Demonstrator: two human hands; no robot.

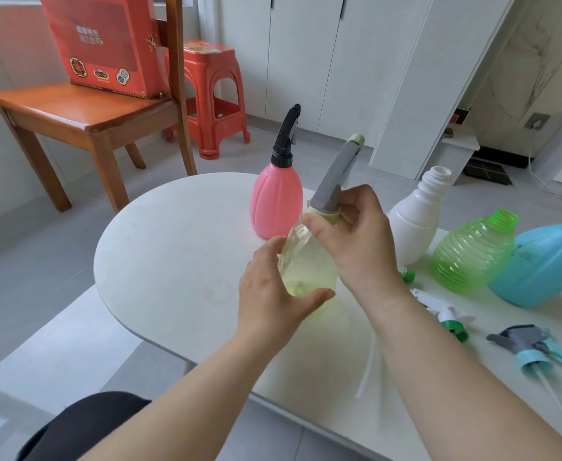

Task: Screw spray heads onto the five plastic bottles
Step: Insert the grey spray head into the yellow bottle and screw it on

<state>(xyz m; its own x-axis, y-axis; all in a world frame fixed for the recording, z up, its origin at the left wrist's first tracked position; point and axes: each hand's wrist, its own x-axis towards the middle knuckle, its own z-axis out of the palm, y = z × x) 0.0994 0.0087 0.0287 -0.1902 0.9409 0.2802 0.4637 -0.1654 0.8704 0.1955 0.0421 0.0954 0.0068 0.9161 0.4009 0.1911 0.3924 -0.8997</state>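
Observation:
My left hand [274, 294] grips the base of a clear yellowish bottle [306, 261], tilted above the white table [173, 254]. My right hand [356, 241] pinches the pale green collar of the grey spray head [334, 176] sitting on that bottle's neck. Behind stands a pink bottle [276, 204] with a black spray head [288, 134] on it. To the right stand a white bottle [416, 217], a green ribbed bottle [472, 254] and a blue bottle [545, 264], all with open necks. Loose on the table lie a white-green spray head [446, 316] and a grey-blue spray head [529, 344].
A wooden chair [83, 114] with a red box [106, 41] on its seat stands beyond the table at the left, next to a red plastic stool [213, 94]. White cabinet doors [339, 61] fill the back. My dark-clothed knee [83, 427] is below the table's near edge.

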